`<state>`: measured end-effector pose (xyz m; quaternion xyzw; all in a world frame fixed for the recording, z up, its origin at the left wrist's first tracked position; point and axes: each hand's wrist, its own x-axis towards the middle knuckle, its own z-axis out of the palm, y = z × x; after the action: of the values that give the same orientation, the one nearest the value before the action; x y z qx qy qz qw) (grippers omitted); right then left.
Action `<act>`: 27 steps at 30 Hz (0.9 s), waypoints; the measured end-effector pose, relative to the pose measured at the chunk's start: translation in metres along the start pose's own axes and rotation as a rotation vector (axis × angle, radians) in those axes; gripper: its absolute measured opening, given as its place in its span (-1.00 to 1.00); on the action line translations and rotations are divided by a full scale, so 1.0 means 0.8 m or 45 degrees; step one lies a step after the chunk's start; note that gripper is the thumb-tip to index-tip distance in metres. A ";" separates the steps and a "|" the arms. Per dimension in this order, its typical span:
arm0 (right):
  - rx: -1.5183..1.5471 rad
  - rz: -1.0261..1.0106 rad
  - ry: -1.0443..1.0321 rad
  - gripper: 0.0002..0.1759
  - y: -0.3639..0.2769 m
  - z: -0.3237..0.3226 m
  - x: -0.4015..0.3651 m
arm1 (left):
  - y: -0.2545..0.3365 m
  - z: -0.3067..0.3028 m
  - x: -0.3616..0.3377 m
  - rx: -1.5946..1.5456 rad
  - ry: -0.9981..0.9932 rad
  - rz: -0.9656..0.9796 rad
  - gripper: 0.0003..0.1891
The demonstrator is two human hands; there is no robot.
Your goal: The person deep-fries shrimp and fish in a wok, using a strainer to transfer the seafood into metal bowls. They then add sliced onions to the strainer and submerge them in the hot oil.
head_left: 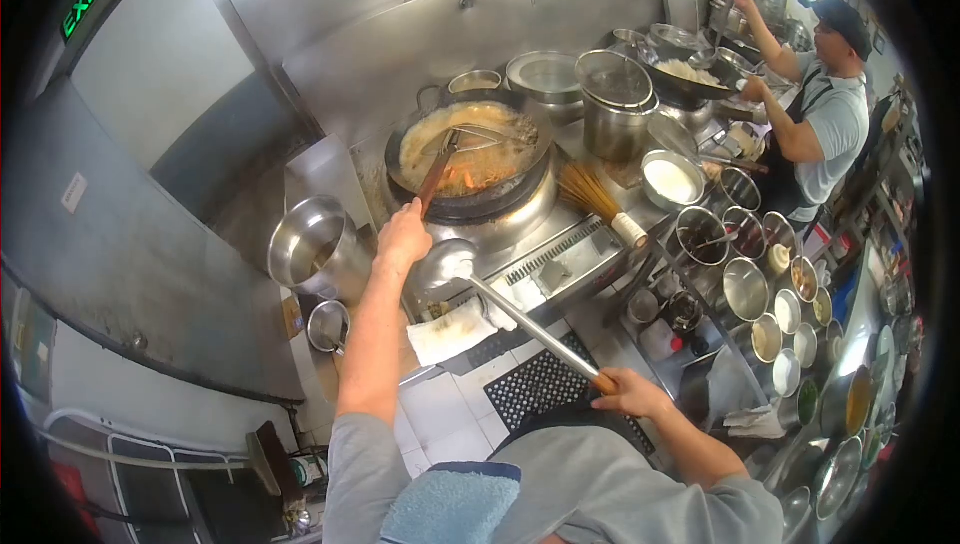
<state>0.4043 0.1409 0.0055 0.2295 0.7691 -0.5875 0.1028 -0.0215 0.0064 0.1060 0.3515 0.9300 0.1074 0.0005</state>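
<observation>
My left hand (pixel 404 234) is closed around the wooden handle of a skimmer (pixel 437 180). Its wire head dips into the wok (pixel 400 169), where foamy yellow oil (pixel 425 134) bubbles around orange pieces (pixel 462 178). My right hand (pixel 632 394) grips the wooden end of a long metal ladle (pixel 540 332). The ladle's bowl lies over the stove's front edge, between my left forearm and a folded white cloth (pixel 450 334). What the bowl holds, if anything, I cannot make out.
A bamboo brush (pixel 595 194) lies right of the wok. Steel pots (pixel 315 244) stand left, and a tall pot (pixel 615 129) stands behind. Bowls of ingredients (pixel 745 289) line the right. A co-worker (pixel 830 124) handles another wok (pixel 690 84). A perforated mat (pixel 540 384) covers part of the floor.
</observation>
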 end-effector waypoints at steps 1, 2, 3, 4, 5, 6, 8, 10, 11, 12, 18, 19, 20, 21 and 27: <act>0.073 0.037 0.021 -0.66 0.001 -0.012 -0.014 | -0.005 0.004 0.009 -0.020 -0.003 0.012 -0.37; 0.145 0.073 0.037 -0.66 0.005 -0.023 -0.028 | -0.001 0.010 0.009 -0.025 -0.006 -0.005 -0.37; 0.213 0.111 0.049 -0.66 0.011 -0.033 -0.040 | 0.002 0.019 0.004 -0.032 -0.009 -0.026 -0.36; 0.208 0.149 0.094 -0.65 0.019 -0.045 -0.051 | 0.008 0.026 -0.004 -0.042 -0.008 -0.052 -0.35; 0.198 0.183 0.138 -0.64 0.029 -0.057 -0.061 | 0.021 0.022 -0.024 -0.055 -0.026 -0.098 -0.34; 0.188 0.218 0.178 -0.63 0.038 -0.069 -0.068 | 0.034 0.020 -0.047 -0.067 -0.047 -0.148 -0.32; 0.304 0.207 0.233 -0.62 0.048 -0.091 -0.080 | 0.044 0.041 -0.074 -0.049 -0.003 -0.160 -0.30; 0.423 0.179 0.263 -0.60 0.047 -0.117 -0.076 | 0.060 0.051 -0.080 -0.046 0.026 -0.187 -0.29; 0.485 0.150 0.274 -0.59 0.040 -0.130 -0.069 | 0.069 0.057 -0.077 -0.051 0.041 -0.200 -0.29; 0.546 0.123 0.284 -0.58 0.031 -0.143 -0.061 | 0.075 0.064 -0.074 -0.057 0.055 -0.215 -0.29; 0.235 -0.367 0.171 -0.48 -0.078 -0.249 0.108 | 0.122 0.094 -0.063 -0.103 0.151 -0.325 -0.33; 0.229 -0.448 0.044 -0.46 -0.104 -0.262 0.137 | 0.132 0.086 -0.070 -0.122 0.125 -0.362 -0.33; 0.132 -0.437 -0.014 -0.39 -0.122 -0.270 0.165 | 0.138 0.081 -0.074 -0.134 0.096 -0.391 -0.33; -0.010 -0.433 -0.037 -0.39 -0.145 -0.276 0.185 | 0.133 0.091 -0.073 -0.111 0.140 -0.391 -0.32; -0.640 -0.482 -0.264 -0.39 -0.264 -0.286 0.291 | 0.144 0.076 -0.083 -0.075 0.164 -0.339 -0.38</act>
<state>0.1262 0.3693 0.1523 -0.0112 0.9044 -0.4084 0.1229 0.1088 0.0594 0.0648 0.2174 0.9629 0.1560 -0.0347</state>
